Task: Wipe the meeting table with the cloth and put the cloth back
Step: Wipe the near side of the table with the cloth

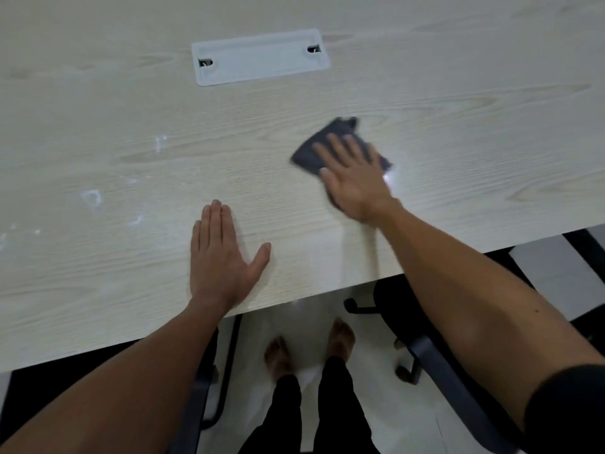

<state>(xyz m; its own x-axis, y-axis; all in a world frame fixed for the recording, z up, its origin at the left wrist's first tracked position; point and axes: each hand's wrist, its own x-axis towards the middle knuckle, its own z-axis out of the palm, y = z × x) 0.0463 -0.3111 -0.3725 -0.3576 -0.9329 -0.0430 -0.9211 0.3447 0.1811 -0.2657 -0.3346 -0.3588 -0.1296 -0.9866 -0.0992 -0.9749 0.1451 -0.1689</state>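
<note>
A dark grey cloth (311, 152) lies on the pale wood-grain meeting table (131, 132), right of centre. My right hand (353, 178) presses flat on the cloth with straight, spread fingers and covers most of it. My left hand (222, 257) rests flat on the bare tabletop near the front edge, fingers together and thumb out. The cloth and right hand look motion-blurred. Whitish smudges (91, 198) mark the table surface to the left.
A light grey cable cover plate (258, 57) with two notches is set into the table farther back. Under the table's front edge stand black office chairs (425, 352) on a white floor, with my feet (340, 335) between them.
</note>
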